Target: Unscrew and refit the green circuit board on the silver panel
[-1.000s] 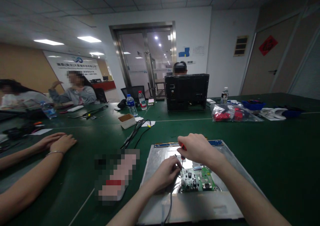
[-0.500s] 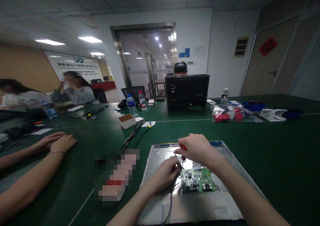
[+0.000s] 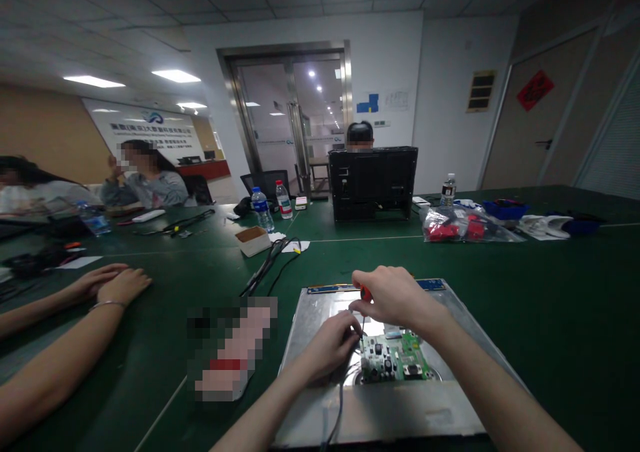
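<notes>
Holding a screwdriver point(image 3: 364, 303) upright over the green circuit board point(image 3: 395, 357): right hand point(image 3: 395, 297) is closed around the red handle, thin shaft pointing down at the board's upper-left corner. Left hand point(image 3: 333, 345) rests on the metal panel point(image 3: 400, 412) just beside that corner, fingertips pinched near the tip of the shaft; whether they hold a screw or only steady the tip cannot be told, the spot is too small and shaded.

Board lies flat on the back of the panel, around its middle. Panel lies flat at the near edge of the green table point(image 3: 540, 305). A thin cable point(image 3: 340, 405) runs from the board's left side toward the near edge.

Handling notes (judgement):
- Board: light, stiff, fragile. Take by its bare edges, not by the components or connectors.
- Panel: large thin sheet metal, probably a display behind it; likely to flex, and smooth enough to slide on the mat. Lift with two hands at opposite side edges.
- Screwdriver: slim, slips easily off a small screw head; keep it vertical.

Another person's forearms and hands point(image 3: 113, 283) lie on the table toward its left edge, well apart from the panel.
</notes>
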Demonstrator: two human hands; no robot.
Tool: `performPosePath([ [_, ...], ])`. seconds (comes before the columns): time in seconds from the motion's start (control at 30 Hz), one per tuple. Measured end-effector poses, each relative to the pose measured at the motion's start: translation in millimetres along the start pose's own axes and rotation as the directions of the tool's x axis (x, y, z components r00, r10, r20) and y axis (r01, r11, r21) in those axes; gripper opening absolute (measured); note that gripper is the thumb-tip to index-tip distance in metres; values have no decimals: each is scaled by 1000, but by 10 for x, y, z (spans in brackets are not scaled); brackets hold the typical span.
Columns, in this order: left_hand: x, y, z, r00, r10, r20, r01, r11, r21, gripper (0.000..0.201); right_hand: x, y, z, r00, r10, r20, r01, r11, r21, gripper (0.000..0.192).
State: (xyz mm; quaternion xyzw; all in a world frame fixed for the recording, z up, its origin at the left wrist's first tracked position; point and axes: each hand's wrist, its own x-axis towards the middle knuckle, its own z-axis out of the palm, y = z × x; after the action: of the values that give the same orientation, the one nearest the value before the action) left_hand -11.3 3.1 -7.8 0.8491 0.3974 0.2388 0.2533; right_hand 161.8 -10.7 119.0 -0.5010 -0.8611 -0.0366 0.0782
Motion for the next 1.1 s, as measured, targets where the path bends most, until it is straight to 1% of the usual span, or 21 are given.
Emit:
performPosePath([
  [0.1,-5,31,-17,1000,-26,13,26,1000,13,10,12,0,-8,1000,13,20,-13,1000,-12,28],
  [0.2,-4,44,-21,1000,-17,9,17,1000,8,10,6,-9,-11,1000,12,8,-12,1000,-18,18],
  [0.27,-2,39,-17,1000,-8,1,8,1000,0,9,-6,-13,-9,1000,9,-5,-9,1000,-10,15],
  [0.47,-1,5,6,1000,0,-5,0,1000,-15,10,-26,6,-9,999,-21,-31,21,1000,1,16],
  [0.6,-4,4,9,1000,-23,0,23,1000,-2,10,-6,1,-22,1000,10,10,-10,1000,-4,29],
  [0.63,-4,5,9,1000,-24,2,24,1000,2,10,-1,-5,-24,1000,16,17,-16,1000,-9,30],
  [0.77,1,-7,13,1000,-3,-5,3,1000,-12,10,6,-28,-19,1000,20,20,-20,1000,-5,18],
  [0.9,12,-39,27,1000,8,1,-8,1000,-25,13,-11,-20,-3,1000,-24,10,23,999,37,23],
  [0.97,15,-43,30,1000,13,1,-13,1000,-28,15,-22,-11,0,999,-42,-7,43,999,24,21],
  [1.03,14,-31,26,1000,9,0,-9,1000,-24,14,-28,-5,-3,999,-38,-13,38,999,1,19],
  [1.1,9,-7,16,1000,-7,4,7,1000,-11,12,-26,-5,-11,1000,-16,0,16,1000,-4,21],
])
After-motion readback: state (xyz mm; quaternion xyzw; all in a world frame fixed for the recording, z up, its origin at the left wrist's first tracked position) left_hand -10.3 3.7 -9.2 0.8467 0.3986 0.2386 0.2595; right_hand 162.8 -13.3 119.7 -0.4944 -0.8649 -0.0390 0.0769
